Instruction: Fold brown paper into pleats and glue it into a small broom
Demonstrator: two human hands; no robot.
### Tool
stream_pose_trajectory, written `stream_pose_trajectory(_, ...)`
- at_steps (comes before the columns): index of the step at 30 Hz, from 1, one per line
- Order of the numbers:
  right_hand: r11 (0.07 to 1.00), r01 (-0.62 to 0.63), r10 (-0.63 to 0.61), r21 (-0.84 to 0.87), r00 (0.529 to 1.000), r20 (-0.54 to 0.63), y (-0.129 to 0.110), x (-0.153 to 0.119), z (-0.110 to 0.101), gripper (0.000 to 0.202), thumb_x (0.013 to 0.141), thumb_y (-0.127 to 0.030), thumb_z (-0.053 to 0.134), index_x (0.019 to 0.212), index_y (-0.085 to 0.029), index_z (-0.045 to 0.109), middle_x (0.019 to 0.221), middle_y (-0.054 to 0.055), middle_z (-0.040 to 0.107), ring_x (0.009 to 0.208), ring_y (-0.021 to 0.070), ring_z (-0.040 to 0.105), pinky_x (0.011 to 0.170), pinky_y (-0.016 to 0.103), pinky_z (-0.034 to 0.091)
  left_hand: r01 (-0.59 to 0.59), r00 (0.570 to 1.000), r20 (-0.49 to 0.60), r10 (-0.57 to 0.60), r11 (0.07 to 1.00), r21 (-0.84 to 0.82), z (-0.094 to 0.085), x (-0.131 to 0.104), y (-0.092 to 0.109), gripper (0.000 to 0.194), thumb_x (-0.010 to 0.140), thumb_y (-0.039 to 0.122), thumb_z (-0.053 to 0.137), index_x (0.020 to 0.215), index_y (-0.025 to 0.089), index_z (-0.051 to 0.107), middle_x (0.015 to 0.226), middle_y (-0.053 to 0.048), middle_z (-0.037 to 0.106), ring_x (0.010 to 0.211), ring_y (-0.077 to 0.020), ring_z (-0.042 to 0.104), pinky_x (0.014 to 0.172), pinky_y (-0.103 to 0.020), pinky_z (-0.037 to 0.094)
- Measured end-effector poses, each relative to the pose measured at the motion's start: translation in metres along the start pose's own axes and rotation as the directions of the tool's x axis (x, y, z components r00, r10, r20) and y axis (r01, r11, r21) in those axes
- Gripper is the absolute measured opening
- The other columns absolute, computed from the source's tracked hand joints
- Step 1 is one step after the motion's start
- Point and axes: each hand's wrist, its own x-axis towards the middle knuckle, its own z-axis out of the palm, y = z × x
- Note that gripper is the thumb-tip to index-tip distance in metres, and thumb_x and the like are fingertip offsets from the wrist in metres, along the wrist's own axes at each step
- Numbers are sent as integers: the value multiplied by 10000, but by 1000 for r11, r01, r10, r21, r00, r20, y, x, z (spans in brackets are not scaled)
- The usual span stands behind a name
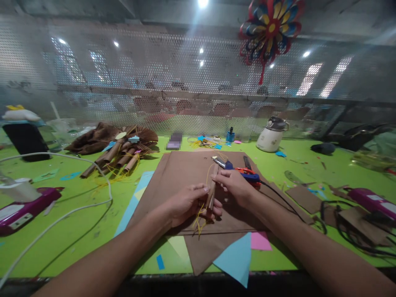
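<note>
A narrow bundle of folded brown paper (210, 197) with thin yellow string tied on it is held upright between my two hands. My left hand (188, 201) wraps its fingers round the lower part, with string ends hanging below. At the top end, my right hand (233, 185) pinches the paper between thumb and fingertips. Both hands are over a stack of brown paper sheets (182, 169). Just beyond my right hand lie a blue-handled tool (250, 177) with a black cord and red-orange scissors (246, 170), partly covered.
Rolled brown paper pieces and a pleated fan (126, 152) lie at the back left. A white kettle (271, 135) and blue bottle (230, 136) stand at the back. Purple power strips (29, 208) lie on both sides, with a white cable (77, 208) crossing the left. Paper scraps (305, 199) lie right.
</note>
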Motion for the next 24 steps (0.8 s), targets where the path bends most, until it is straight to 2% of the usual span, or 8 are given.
stream_pose_trajectory(6, 1000, 10, -10, 12, 1000, 4, -5, -2, -1, 345, 674, -437, 667, 553, -165, 491, 456, -51, 462, 420, 63, 351, 444, 215, 228, 34, 999, -22, -34, 999, 39, 2, 0, 1, 274, 883, 379, 514, 973, 127, 574, 861, -135, 671, 711, -215, 672, 517, -248, 472)
stream_pose_trajectory(11, 1000, 12, -12, -23, 1000, 0, -5, -2, 1, 359, 689, -445, 658, 541, -172, 478, 432, -52, 451, 410, 67, 357, 438, 217, 229, 52, 998, -50, -46, 992, 113, 7, -2, 4, 310, 896, 394, 483, 947, 106, 587, 878, -152, 681, 676, -185, 680, 360, -139, 249)
stream_pose_trajectory(13, 999, 3, -3, -33, 1000, -8, -4, -2, 1, 363, 696, -449, 653, 542, -171, 479, 429, -54, 446, 399, 63, 346, 429, 215, 220, 65, 997, -54, -59, 990, 124, 8, -1, 4, 308, 895, 399, 478, 942, 111, 578, 865, -150, 683, 675, -186, 684, 338, -133, 182)
stream_pose_trajectory(19, 1000, -28, 28, 14, 1000, 12, -5, -2, 5, 366, 701, -462, 661, 557, -170, 493, 441, -38, 476, 405, 67, 357, 421, 212, 227, 34, 999, -10, -34, 996, 82, 4, 1, 2, 266, 876, 394, 501, 927, 139, 557, 762, -113, 674, 667, -201, 681, 348, -147, 286)
stream_pose_trajectory(22, 999, -37, 37, 32, 999, 18, -5, -2, 7, 403, 696, -506, 671, 561, -169, 495, 443, -42, 464, 403, 63, 350, 417, 208, 230, 11, 1000, -7, -11, 998, 68, 5, 0, 3, 271, 869, 382, 504, 867, 124, 586, 749, -127, 682, 573, -154, 643, 334, -144, 200)
stream_pose_trajectory(24, 997, -52, 51, 50, 998, 28, -5, -2, 8, 448, 697, -569, 655, 575, -168, 499, 462, -35, 480, 403, 64, 361, 412, 205, 231, -5, 1000, -16, 6, 998, 67, 6, -1, 5, 296, 883, 371, 472, 833, 112, 606, 740, -126, 686, 463, -95, 564, 341, -153, 178)
